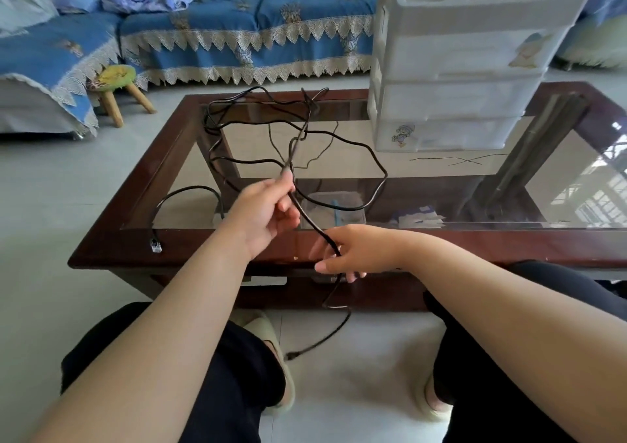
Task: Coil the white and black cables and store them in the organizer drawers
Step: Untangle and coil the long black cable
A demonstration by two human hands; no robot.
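Black cable (369, 157) sprawls in loose loops over the glass table (441, 242) at frame centre; my left hand (268, 212) pinches it, my right hand (353, 251) curls round the strand running diagonally between them, slack lying beyond my left

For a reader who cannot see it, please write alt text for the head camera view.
Both hands, left hand and right hand, hold a black cable sprawled loosely over a glass-topped table. A white drawer organizer stands at the far right.

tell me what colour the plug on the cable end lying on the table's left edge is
Clear, see-through plug, on a black cable; head view.
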